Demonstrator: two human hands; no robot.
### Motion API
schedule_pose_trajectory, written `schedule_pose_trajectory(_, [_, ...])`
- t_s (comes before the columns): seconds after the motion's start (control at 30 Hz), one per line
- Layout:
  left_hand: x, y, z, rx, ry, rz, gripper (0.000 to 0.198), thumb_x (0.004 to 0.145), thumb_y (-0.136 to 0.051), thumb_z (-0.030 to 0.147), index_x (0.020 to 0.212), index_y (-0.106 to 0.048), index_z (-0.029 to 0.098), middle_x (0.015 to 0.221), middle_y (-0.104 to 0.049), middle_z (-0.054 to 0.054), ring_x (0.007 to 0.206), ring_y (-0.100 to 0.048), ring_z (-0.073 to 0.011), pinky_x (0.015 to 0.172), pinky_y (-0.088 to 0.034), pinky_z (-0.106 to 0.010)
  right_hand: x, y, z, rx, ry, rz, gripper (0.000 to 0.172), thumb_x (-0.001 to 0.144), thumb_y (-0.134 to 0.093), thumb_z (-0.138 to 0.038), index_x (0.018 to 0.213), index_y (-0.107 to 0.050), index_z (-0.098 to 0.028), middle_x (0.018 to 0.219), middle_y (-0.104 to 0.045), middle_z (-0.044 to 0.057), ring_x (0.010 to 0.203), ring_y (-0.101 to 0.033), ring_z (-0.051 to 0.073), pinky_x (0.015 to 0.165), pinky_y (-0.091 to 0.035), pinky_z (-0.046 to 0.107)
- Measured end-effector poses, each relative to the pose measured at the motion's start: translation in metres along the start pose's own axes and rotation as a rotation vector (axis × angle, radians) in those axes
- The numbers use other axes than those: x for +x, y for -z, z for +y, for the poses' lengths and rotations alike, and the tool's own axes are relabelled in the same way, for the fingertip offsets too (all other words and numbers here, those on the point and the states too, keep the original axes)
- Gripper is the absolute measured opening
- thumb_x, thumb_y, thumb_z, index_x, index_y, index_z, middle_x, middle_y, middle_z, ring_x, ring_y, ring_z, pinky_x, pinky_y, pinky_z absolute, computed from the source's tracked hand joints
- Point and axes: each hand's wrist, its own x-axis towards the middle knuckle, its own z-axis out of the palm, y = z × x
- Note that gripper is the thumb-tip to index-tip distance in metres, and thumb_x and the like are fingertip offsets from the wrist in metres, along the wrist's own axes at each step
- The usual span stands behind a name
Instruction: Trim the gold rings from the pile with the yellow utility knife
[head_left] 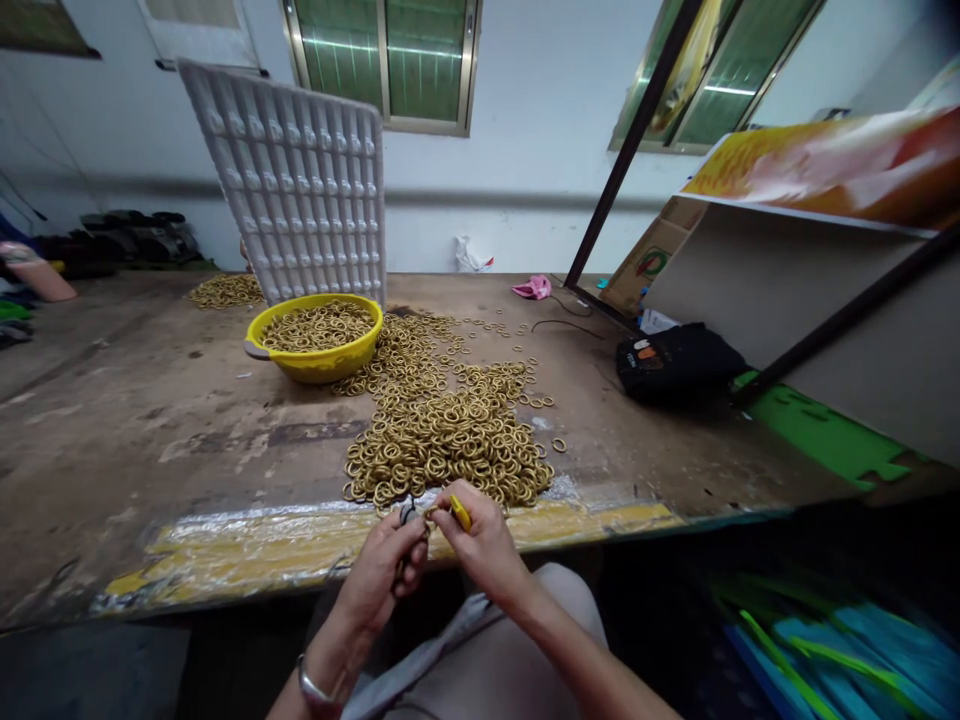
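Just in front of the table's near edge, my two hands meet with their fingertips close together. My left hand (391,553) is closed, pinching what looks like a gold-coloured ring (429,522); the fingers partly hide it. A small dark-and-grey piece (407,513) shows at its fingertips, too small to name. My right hand (478,535) is closed around a small yellow-handled tool (460,513), whose working end is hidden, and its fingertips reach the ring. Directly beyond both hands lies a large heap of gold-coloured rings (450,440).
A yellow basin (319,366) full of rings stands left of the heap, before an upright grey ribbed plastic panel (307,190). More rings (225,291) lie farther back. A black bag (675,362) sits right, beside a dark metal frame (630,150). Yellow tape (247,550) covers the table edge.
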Motion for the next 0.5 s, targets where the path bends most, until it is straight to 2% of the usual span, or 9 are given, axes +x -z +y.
schedule_pose_trajectory(0.1, [0.006, -0.004, -0.005, -0.164, -0.011, 0.062, 0.042, 0.067, -0.074, 0.044, 0.072, -0.041, 0.02, 0.052, -0.043, 0.01, 0.037, -0.031, -0.0026, 0.034, -0.019, -0.012, -0.006, -0.003, 0.003, -0.205, 0.132, -0.046, 0.01, 0.087, -0.049, -0.014, 0.088, -0.057, -0.019, 0.091, -0.055, 0.004, 0.08, -0.052, 0.015, 0.07, -0.04, 0.025])
schedule_pose_trajectory(0.2, [0.009, -0.01, -0.008, -0.161, -0.048, 0.146, 0.041, 0.065, -0.075, 0.044, 0.071, -0.041, 0.02, 0.049, -0.04, 0.01, 0.037, -0.031, -0.0033, 0.035, -0.022, -0.014, -0.011, -0.007, 0.002, -0.39, 0.162, -0.133, 0.017, 0.079, -0.05, -0.007, 0.089, -0.054, -0.02, 0.096, -0.054, 0.005, 0.077, -0.052, 0.016, 0.066, -0.039, 0.025])
schedule_pose_trajectory(0.3, [0.013, -0.011, -0.004, -0.044, -0.156, 0.262, 0.039, 0.068, -0.071, 0.046, 0.07, -0.042, 0.02, 0.047, -0.039, 0.01, 0.036, -0.032, -0.0045, 0.035, -0.023, -0.015, -0.017, -0.01, -0.007, -0.353, 0.13, -0.141, 0.017, 0.075, -0.05, -0.004, 0.081, -0.05, -0.02, 0.088, -0.053, 0.003, 0.076, -0.051, 0.016, 0.065, -0.039, 0.024])
schedule_pose_trajectory(0.4, [0.017, 0.0, 0.011, -0.006, -0.261, 0.368, 0.039, 0.071, -0.068, 0.046, 0.068, -0.039, 0.021, 0.048, -0.04, 0.011, 0.036, -0.031, -0.0033, 0.034, -0.02, -0.013, -0.022, -0.009, -0.015, -0.253, 0.15, -0.189, 0.019, 0.074, -0.049, -0.002, 0.082, -0.049, -0.02, 0.086, -0.054, 0.003, 0.079, -0.052, 0.016, 0.068, -0.039, 0.024])
schedule_pose_trajectory(0.5, [0.016, 0.012, 0.029, 0.036, -0.319, 0.395, 0.039, 0.069, -0.071, 0.045, 0.069, -0.041, 0.02, 0.05, -0.044, 0.01, 0.036, -0.033, -0.0028, 0.034, -0.02, -0.012, -0.016, -0.002, -0.01, -0.325, 0.062, -0.176, 0.015, 0.078, -0.05, -0.005, 0.082, -0.053, -0.019, 0.085, -0.055, 0.004, 0.076, -0.053, 0.016, 0.067, -0.04, 0.025])
